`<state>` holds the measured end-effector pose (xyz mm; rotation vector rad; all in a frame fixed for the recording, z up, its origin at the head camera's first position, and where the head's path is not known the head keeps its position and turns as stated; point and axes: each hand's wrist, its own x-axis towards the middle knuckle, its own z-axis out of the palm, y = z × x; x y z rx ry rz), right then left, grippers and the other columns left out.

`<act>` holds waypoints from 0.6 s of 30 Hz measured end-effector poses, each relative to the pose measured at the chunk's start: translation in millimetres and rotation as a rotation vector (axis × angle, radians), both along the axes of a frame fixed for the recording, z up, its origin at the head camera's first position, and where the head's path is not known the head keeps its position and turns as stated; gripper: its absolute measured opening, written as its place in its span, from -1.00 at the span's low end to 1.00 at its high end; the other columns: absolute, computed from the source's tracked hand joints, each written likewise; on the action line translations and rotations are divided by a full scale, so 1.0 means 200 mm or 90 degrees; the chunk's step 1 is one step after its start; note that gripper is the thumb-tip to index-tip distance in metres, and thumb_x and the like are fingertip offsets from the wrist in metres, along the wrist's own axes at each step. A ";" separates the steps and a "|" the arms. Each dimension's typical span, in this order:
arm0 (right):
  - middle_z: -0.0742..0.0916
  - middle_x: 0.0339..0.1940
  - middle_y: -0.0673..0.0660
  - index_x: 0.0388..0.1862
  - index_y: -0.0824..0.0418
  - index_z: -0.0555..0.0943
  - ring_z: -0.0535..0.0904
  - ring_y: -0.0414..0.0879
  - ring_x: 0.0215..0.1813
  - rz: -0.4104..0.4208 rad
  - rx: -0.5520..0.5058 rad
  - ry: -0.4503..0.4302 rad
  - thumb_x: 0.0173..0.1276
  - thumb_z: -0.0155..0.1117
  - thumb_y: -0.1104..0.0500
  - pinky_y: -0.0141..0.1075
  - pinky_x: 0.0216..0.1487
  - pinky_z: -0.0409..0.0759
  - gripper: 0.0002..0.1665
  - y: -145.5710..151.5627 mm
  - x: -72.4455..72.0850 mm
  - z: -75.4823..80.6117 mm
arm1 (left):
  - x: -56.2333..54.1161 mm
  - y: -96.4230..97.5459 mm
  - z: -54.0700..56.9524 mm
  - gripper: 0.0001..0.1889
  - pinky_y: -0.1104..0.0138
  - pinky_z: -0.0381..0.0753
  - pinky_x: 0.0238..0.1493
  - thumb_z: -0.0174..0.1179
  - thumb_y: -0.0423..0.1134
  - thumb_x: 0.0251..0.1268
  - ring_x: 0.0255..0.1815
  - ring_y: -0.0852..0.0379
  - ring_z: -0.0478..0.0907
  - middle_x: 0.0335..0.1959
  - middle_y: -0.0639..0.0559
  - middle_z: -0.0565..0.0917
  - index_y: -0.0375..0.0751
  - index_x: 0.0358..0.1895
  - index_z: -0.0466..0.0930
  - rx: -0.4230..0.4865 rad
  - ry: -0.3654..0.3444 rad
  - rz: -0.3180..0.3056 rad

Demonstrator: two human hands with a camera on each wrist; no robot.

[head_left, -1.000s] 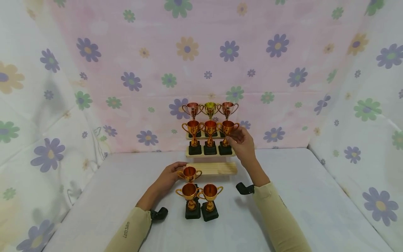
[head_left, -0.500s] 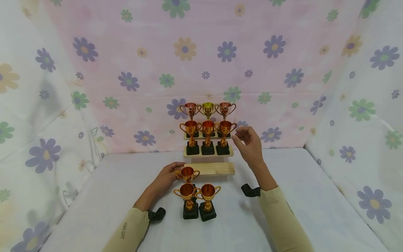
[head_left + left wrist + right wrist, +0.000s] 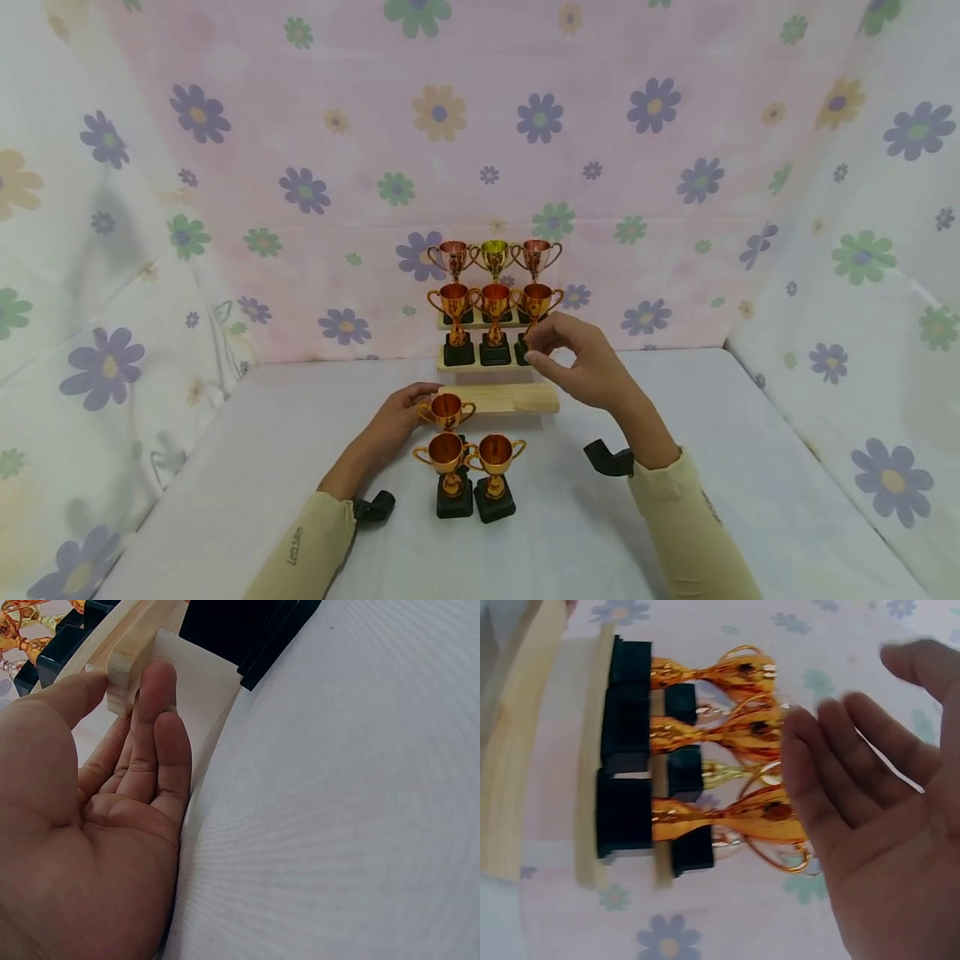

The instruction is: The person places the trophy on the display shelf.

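Note:
A stepped wooden display rack holds small trophy cups with black bases on its two upper tiers. My left hand (image 3: 393,419) holds the left end of its lowest wooden shelf (image 3: 517,399), thumb above and fingers below in the left wrist view. My right hand (image 3: 588,365) hovers in front of the rack's right side, holding nothing, its fingers slightly bent. It partly hides the right-hand orange-gold trophy (image 3: 537,298) of the middle tier. In the right wrist view, that tier's trophies (image 3: 727,817) stand just beyond the fingers.
Three orange-gold trophies, one of them the front-right trophy (image 3: 496,458), stand on the white tabletop (image 3: 600,542) before the lowest shelf. Behind the middle row are a yellow-gold cup (image 3: 495,257) and two pinkish cups. A flowered cloth backdrop (image 3: 360,142) surrounds the table.
My right hand let go of the right-hand middle-tier trophy and drew away to the right. It has since come lower and nearer, in front of the rack. The left hand stays put.

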<state>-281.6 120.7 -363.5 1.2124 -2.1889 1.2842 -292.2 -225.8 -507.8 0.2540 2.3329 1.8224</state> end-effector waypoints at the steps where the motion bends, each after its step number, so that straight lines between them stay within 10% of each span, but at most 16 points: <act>1: 0.75 -0.06 0.07 0.06 0.19 0.68 0.69 -0.10 -0.09 0.022 0.024 -0.006 0.45 0.42 0.33 -0.13 0.02 0.71 -0.75 0.00 0.02 0.01 | 0.00 0.00 0.00 -0.53 0.24 0.55 0.29 0.07 -0.27 0.59 0.29 0.05 0.60 0.30 -0.06 0.69 -0.16 0.49 0.49 -0.005 0.000 0.004; 18: 0.69 0.08 -0.11 0.28 -0.01 0.63 0.63 -0.16 0.11 0.207 0.330 -0.129 0.26 0.67 -0.03 -0.25 0.21 0.64 -0.36 -0.11 0.24 0.09 | 0.00 0.00 -0.01 -0.54 0.06 0.51 0.41 0.08 -0.24 0.60 0.31 0.03 0.59 0.30 -0.03 0.69 -0.11 0.49 0.50 -0.009 -0.012 0.013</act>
